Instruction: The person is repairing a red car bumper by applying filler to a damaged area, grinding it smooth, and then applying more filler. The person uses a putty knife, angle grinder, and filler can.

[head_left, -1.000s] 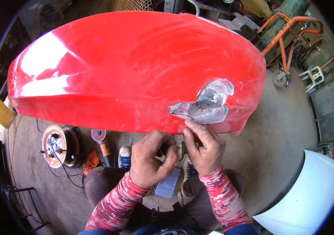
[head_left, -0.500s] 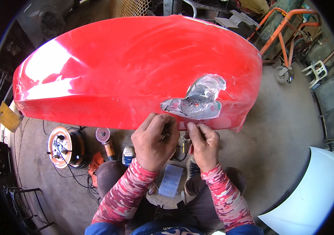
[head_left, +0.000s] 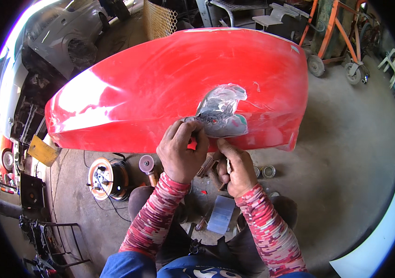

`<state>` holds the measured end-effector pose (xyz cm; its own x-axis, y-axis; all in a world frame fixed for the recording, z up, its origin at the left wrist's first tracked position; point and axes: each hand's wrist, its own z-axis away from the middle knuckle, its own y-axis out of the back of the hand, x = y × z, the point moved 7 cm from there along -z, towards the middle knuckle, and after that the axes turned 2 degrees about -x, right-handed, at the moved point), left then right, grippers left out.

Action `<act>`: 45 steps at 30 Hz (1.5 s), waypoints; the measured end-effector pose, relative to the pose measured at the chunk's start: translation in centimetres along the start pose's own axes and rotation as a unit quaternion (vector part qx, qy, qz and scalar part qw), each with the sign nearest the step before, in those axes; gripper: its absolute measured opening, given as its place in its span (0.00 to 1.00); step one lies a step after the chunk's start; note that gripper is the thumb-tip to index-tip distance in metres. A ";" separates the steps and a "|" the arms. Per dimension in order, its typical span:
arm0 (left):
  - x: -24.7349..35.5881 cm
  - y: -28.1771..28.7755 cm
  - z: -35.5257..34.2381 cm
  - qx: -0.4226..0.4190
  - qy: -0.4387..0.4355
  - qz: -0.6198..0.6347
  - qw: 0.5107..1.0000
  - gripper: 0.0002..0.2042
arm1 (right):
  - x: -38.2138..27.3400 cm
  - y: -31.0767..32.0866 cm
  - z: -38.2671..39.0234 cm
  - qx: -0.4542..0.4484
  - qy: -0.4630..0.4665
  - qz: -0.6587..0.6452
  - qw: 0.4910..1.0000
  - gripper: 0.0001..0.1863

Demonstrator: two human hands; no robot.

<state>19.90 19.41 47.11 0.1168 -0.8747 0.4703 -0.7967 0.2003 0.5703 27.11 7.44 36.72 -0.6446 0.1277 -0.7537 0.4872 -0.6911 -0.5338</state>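
Observation:
A big glossy red car body panel (head_left: 160, 88) lies across in front of me. On its lower right side is a patch (head_left: 223, 109) rubbed down to bare grey metal and filler. My left hand (head_left: 181, 150) is curled, and its fingertips press a small grey scraper-like piece against the lower left edge of the patch. Just under the panel's lower edge, my right hand (head_left: 237, 169) is closed round a small metal blade, most of it hidden in the fist. Both forearms are in red patterned sleeves.
On the concrete floor under the panel are a cable reel (head_left: 107, 178), an angle grinder (head_left: 149, 167), two round tins (head_left: 267, 171) and a grey sheet (head_left: 220, 213). A white panel (head_left: 378, 241) lies at lower right, a grey car (head_left: 58, 32) upper left, an orange trolley (head_left: 341, 41) upper right.
My hands were together below the panel's edge. My left hand has since gone up onto the lower left edge of the bare patch, while my right hand stays below. My view has moved closer.

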 end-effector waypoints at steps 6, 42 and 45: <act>0.3 0.5 3.5 -0.087 0.094 0.109 0.986 0.06 | -0.6 -0.1 0.4 -0.015 0.041 0.078 0.996 0.18; 0.5 -1.2 0.0 -0.064 -0.032 -0.031 0.997 0.07 | -0.9 -0.1 -0.3 -0.029 0.126 0.076 0.989 0.11; 0.6 -1.7 -0.1 -0.042 -0.025 -0.051 0.998 0.07 | -0.5 0.2 -0.2 -0.018 0.100 0.048 0.994 0.12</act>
<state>21.37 18.55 46.47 0.1635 -0.9125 0.3749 -0.7299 0.1438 0.6683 27.65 7.40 36.90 -0.4660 0.2034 -0.8611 0.5640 -0.6816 -0.4662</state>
